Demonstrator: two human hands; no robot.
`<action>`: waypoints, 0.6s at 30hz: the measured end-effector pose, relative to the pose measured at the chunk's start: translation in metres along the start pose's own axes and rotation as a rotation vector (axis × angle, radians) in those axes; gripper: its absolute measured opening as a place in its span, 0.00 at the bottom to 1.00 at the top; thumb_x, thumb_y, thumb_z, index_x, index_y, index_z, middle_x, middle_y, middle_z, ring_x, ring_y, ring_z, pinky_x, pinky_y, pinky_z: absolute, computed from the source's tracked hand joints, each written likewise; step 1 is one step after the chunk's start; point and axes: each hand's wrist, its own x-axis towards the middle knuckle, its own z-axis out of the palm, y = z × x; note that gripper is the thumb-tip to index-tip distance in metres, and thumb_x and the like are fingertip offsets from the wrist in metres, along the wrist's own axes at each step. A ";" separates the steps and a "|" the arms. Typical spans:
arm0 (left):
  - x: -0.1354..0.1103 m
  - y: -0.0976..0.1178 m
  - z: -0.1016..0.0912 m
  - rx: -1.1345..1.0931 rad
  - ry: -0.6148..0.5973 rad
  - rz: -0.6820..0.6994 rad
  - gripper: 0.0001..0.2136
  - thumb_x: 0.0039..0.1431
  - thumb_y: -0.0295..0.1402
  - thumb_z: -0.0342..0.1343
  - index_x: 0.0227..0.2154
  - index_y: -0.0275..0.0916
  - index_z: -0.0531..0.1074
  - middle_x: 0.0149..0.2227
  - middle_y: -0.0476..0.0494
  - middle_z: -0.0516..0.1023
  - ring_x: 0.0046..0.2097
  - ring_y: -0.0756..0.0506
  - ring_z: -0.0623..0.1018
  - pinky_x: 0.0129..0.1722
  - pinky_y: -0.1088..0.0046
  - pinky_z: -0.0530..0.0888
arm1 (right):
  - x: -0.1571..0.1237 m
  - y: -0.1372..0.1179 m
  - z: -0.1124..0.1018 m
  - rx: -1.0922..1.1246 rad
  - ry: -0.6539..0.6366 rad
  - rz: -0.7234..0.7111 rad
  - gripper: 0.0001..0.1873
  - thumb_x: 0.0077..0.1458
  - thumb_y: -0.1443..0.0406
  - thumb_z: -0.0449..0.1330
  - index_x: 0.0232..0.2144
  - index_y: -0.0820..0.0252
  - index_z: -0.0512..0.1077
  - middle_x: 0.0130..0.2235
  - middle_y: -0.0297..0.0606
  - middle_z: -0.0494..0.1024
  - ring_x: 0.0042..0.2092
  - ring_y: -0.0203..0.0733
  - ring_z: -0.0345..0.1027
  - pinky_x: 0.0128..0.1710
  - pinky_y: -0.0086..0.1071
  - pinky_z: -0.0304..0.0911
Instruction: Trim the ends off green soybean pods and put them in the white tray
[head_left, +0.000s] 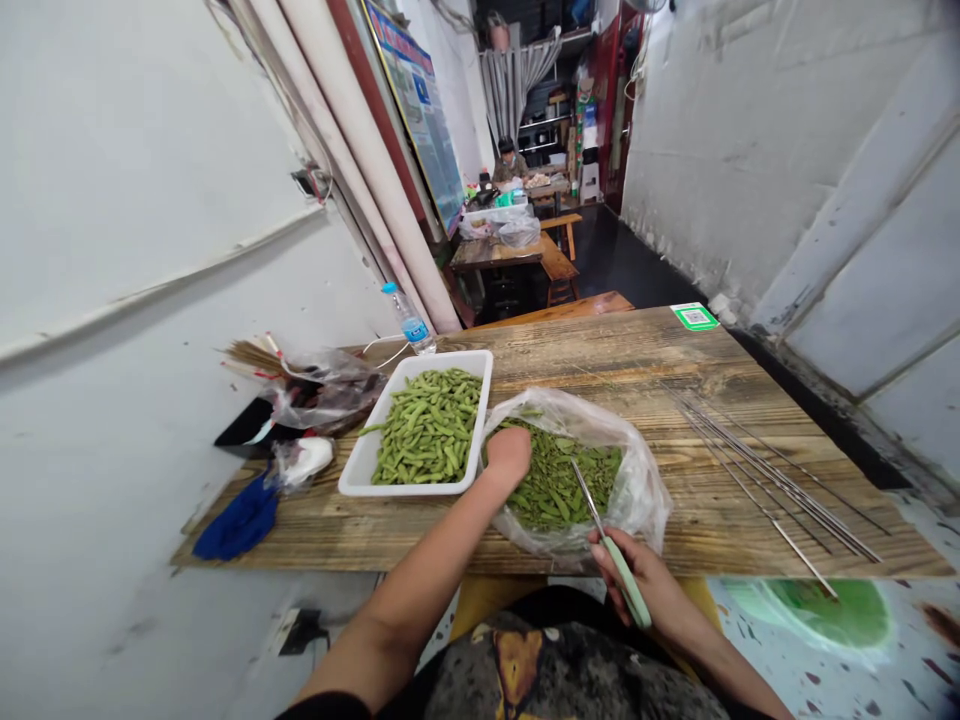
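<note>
My left hand [511, 452] is curled over the left side of a clear plastic bag [645, 470]. Its fingertips are hidden behind the hand, so what they pinch cannot be made out. Inside the bag lie loose green soybean pods [559, 500] mixed with stems and scraps. My right hand [637, 575] grips scissors [624, 580] with pale green handles at the bag's near right edge. Their metal blades point up and left over the pods. Left of the bag, a white plastic tray [358, 470] holds a heap of green pods [427, 425].
Several metal skewers [780, 480] lie on the wooden table [525, 350] at right. A water bottle [412, 325] stands behind the tray. At left are a blue cloth [238, 520], a black box [251, 425] and plastic bags. A person [510, 165] sits at a far table.
</note>
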 end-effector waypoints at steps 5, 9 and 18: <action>-0.013 0.000 -0.009 -0.279 -0.125 0.203 0.10 0.51 0.33 0.51 0.27 0.35 0.76 0.27 0.42 0.76 0.32 0.45 0.74 0.35 0.72 0.67 | -0.001 -0.006 0.002 0.010 0.024 -0.005 0.24 0.48 0.47 0.59 0.40 0.57 0.64 0.20 0.21 0.58 0.16 0.28 0.53 0.12 0.22 0.54; -0.032 0.005 -0.011 -0.740 -0.393 0.105 0.10 0.48 0.35 0.53 0.26 0.33 0.74 0.16 0.54 0.63 0.20 0.54 0.61 0.23 0.77 0.59 | -0.004 -0.010 0.004 -0.012 -0.009 -0.019 0.25 0.50 0.47 0.58 0.42 0.57 0.64 0.20 0.22 0.59 0.18 0.29 0.54 0.15 0.23 0.54; -0.050 0.009 -0.011 -1.017 -0.586 0.008 0.13 0.44 0.40 0.56 0.25 0.34 0.69 0.14 0.60 0.53 0.17 0.57 0.51 0.18 0.79 0.49 | -0.003 -0.007 0.013 0.025 -0.041 -0.008 0.23 0.52 0.49 0.58 0.43 0.56 0.64 0.19 0.22 0.56 0.18 0.28 0.48 0.15 0.22 0.47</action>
